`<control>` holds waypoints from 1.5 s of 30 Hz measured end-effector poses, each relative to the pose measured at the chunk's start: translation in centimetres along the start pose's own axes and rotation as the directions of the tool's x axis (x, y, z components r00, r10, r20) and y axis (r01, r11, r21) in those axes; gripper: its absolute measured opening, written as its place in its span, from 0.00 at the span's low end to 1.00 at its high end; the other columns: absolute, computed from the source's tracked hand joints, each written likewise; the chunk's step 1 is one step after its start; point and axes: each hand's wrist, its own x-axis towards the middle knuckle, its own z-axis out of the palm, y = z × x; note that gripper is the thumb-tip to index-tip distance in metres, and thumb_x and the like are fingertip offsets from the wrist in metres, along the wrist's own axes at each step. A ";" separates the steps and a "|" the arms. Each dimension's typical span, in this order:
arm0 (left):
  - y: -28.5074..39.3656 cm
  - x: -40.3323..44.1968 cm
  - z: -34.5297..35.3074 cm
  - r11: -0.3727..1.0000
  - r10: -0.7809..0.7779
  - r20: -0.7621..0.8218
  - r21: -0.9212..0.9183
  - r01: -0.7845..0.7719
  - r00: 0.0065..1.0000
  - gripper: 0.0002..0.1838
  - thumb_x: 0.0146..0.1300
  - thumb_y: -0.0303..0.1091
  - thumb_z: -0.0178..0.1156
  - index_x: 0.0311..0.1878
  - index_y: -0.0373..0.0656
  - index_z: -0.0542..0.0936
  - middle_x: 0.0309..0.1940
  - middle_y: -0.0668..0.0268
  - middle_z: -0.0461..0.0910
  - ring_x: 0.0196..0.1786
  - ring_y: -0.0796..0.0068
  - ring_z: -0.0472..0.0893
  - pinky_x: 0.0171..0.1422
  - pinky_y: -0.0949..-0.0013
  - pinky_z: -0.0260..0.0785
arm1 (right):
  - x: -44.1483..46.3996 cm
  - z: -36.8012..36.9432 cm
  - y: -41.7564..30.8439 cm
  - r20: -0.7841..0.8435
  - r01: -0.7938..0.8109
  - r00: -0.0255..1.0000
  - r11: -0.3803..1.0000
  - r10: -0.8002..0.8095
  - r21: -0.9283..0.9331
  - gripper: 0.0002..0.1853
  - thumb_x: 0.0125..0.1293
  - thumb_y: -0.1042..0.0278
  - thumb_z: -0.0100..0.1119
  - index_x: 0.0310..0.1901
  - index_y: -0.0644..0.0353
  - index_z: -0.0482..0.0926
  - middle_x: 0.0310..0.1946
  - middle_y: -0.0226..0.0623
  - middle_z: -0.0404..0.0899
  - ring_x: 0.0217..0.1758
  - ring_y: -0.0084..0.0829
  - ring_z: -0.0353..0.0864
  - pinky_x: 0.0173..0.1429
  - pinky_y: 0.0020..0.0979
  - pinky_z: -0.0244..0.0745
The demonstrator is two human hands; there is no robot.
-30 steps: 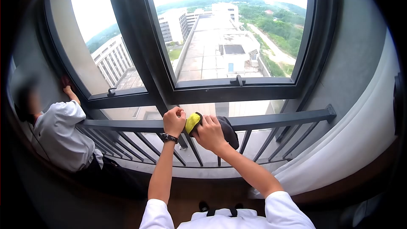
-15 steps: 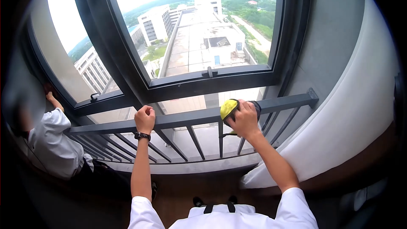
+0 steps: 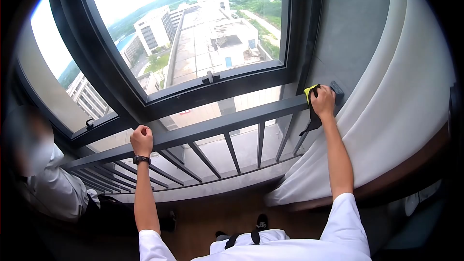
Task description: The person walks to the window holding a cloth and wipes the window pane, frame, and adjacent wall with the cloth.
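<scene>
My right hand point(image 3: 323, 100) grips a yellow and black cloth point(image 3: 311, 118) against the right end of the grey metal railing point(image 3: 232, 120), near its wall bracket. Part of the cloth hangs down below the top rail, and my fingers cover much of the rest. My left hand point(image 3: 141, 139) is curled into a fist beside the top rail, with a dark watch point(image 3: 141, 159) on the wrist. Nothing shows inside this fist. Whether it touches the rail I cannot tell.
Behind the railing stands a dark window frame point(image 3: 222, 87) with a latch point(image 3: 210, 77). A white curtain point(image 3: 386, 130) hangs close by my right arm. At the left, another person in a white shirt point(image 3: 60, 188) is beside the window. Brown floor point(image 3: 203, 222) lies below.
My right hand has slid the cloth rightward along the top rail to its wall end. The view has turned right, so the window and my left fist appear further left.
</scene>
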 end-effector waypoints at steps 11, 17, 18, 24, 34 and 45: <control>0.0 0.7 0.0 0.992 0.031 0.041 -0.123 -0.026 0.999 0.08 0.60 0.31 0.58 0.32 0.37 0.84 0.26 0.52 0.85 0.30 0.55 0.86 0.38 0.61 0.78 | -6.4 -0.4 -20.8 0.007 0.259 0.964 0.948 -0.264 0.186 0.20 0.58 0.53 0.57 0.37 0.64 0.84 0.42 0.46 0.82 0.54 0.41 0.77 0.66 0.44 0.62; 0.4 0.4 -0.4 0.988 0.036 0.067 -0.150 -0.025 0.997 0.08 0.60 0.30 0.58 0.33 0.37 0.84 0.26 0.52 0.84 0.31 0.54 0.86 0.39 0.59 0.78 | -8.7 -1.1 -26.8 0.064 0.295 0.943 0.907 -0.328 0.300 0.23 0.61 0.50 0.58 0.45 0.64 0.84 0.48 0.46 0.80 0.60 0.40 0.74 0.68 0.42 0.58; 0.5 0.4 -0.4 0.986 0.042 0.070 -0.165 -0.030 0.997 0.08 0.60 0.30 0.58 0.33 0.37 0.84 0.26 0.52 0.84 0.31 0.54 0.86 0.39 0.59 0.78 | -8.4 -0.7 -26.2 0.082 0.309 0.931 0.890 -0.355 0.335 0.23 0.62 0.50 0.58 0.44 0.63 0.85 0.49 0.47 0.80 0.59 0.41 0.75 0.68 0.42 0.59; -0.1 -0.2 -0.5 0.988 0.066 0.052 -0.142 -0.058 0.996 0.08 0.60 0.31 0.58 0.33 0.37 0.83 0.26 0.52 0.84 0.32 0.51 0.84 0.41 0.55 0.78 | -4.0 -1.3 -23.1 0.268 0.296 0.903 0.938 -0.337 0.181 0.23 0.61 0.47 0.56 0.29 0.62 0.85 0.30 0.46 0.84 0.41 0.45 0.84 0.53 0.43 0.75; 0.4 0.3 -0.5 0.994 -0.036 0.049 -0.105 0.041 0.998 0.10 0.60 0.32 0.57 0.36 0.40 0.86 0.28 0.52 0.85 0.33 0.53 0.86 0.42 0.59 0.80 | 1.2 0.0 -21.8 0.712 0.185 0.683 0.982 -0.163 0.047 0.32 0.67 0.36 0.47 0.40 0.58 0.89 0.40 0.51 0.85 0.48 0.52 0.84 0.55 0.43 0.78; 0.2 0.6 0.0 0.997 -0.017 0.030 -0.077 0.020 0.999 0.10 0.59 0.33 0.58 0.31 0.38 0.85 0.28 0.49 0.84 0.33 0.49 0.85 0.43 0.55 0.80 | 0.8 0.0 -22.8 0.784 0.251 0.601 0.968 -0.157 0.001 0.35 0.72 0.37 0.37 0.43 0.62 0.86 0.44 0.54 0.84 0.52 0.52 0.82 0.61 0.43 0.74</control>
